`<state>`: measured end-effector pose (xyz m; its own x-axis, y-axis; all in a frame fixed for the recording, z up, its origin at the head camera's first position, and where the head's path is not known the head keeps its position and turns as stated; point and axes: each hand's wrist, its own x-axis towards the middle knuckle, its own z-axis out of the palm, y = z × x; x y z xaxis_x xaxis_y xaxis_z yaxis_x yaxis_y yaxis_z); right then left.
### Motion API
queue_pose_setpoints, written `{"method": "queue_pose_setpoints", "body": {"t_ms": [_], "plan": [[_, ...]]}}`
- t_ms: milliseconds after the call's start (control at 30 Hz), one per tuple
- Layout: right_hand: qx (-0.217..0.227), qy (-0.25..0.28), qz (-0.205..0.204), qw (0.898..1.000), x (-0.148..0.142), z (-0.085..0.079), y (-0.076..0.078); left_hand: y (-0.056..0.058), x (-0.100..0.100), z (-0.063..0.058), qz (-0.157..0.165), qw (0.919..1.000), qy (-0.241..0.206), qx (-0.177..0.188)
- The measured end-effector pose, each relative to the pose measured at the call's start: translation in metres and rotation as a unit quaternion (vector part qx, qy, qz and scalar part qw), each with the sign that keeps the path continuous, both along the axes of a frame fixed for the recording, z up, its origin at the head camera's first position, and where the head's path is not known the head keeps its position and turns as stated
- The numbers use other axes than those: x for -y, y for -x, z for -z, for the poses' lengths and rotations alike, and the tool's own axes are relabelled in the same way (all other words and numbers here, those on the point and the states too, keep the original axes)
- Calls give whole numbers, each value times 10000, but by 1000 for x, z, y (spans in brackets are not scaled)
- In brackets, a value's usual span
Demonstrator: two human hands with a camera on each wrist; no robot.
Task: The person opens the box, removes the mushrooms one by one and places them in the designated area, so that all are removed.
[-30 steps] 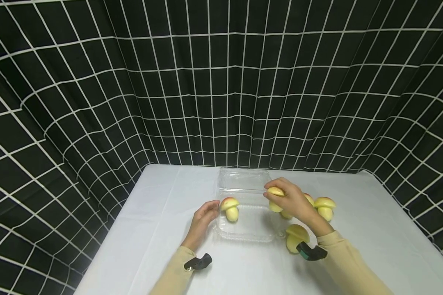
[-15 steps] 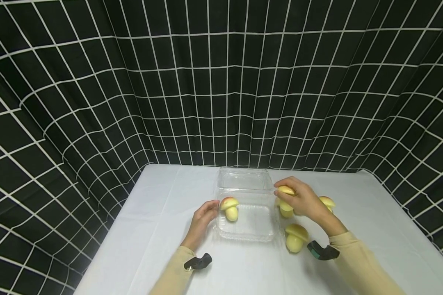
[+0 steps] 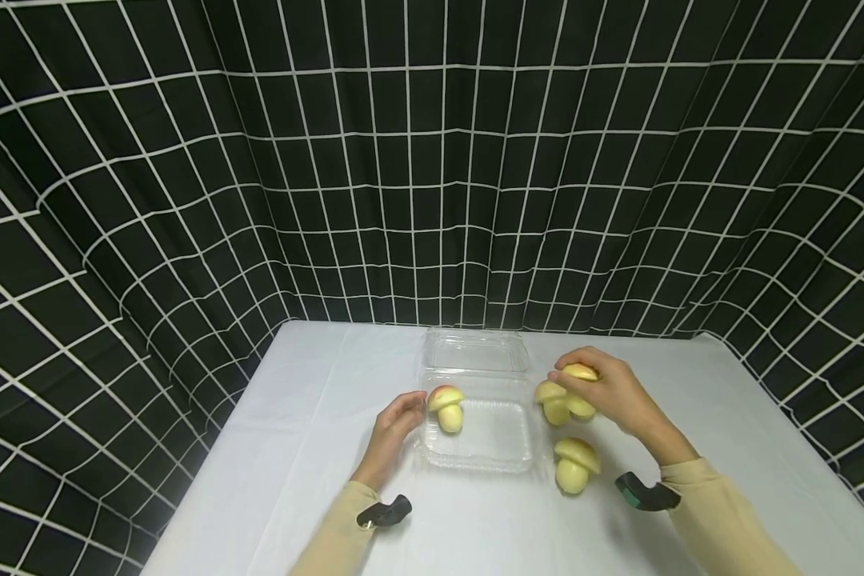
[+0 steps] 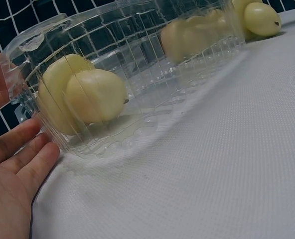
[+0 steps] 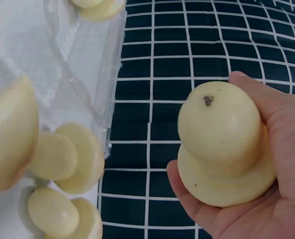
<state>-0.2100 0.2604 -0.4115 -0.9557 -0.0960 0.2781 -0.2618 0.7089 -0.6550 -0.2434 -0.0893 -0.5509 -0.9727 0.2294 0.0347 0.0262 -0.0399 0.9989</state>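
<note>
Yellowish toy mushrooms lie about a clear hinged plastic container [image 3: 478, 466], its lid leaning back. Within its left end sits one mushroom [image 3: 446, 408], also visible through the wall in the left wrist view. My left hand [image 3: 394, 432] touches the container's left side with extended fingers [image 4: 40, 162]. My right hand [image 3: 612, 396] grips a mushroom [image 5: 220, 134] by its cap, thumb and fingers around it, stem toward the right wrist camera. This is to the right of the container. Another mushroom [image 3: 551, 402] lies beside that hand, partly overlapped by the held one.
Nearer the front, right of the container, lies a mushroom [image 3: 574, 466]. The right wrist view has further mushrooms [image 5: 63, 214] on the table, partly cut off by the frame. A white cloth [image 3: 317, 400] covers the table; a black gridded curtain [image 3: 432, 200] stands behind it.
My right hand has moved rightward, away from the container's right edge, still holding the mushroom. One mushroom at the right is now hidden behind that hand. My left hand has stayed in place.
</note>
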Motion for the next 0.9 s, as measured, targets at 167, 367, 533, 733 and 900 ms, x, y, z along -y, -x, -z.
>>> {"method": "queue_pose_setpoints", "body": {"t_ms": [167, 367, 533, 733, 900], "plan": [[-173, 146, 64, 9997, -5, 1, -2, 0, 0, 0, -1, 10000, -3, 0], [-488, -109, 374, 9980, -14, 1, -8, 0, 1, 0, 13, 10000, 17, 21], [-570, -161, 469, 9971, -21, 4, -11, 2, 1, 1, 33, 10000, 2, -4], [-381, -266, 667, 9967, -28, 8, -15, 3, 2, 2, 55, 10000, -11, 22], [-226, -279, 850, 9957, -31, 11, -19, 2, 2, 2, 23, 10000, -2, 56]]}}
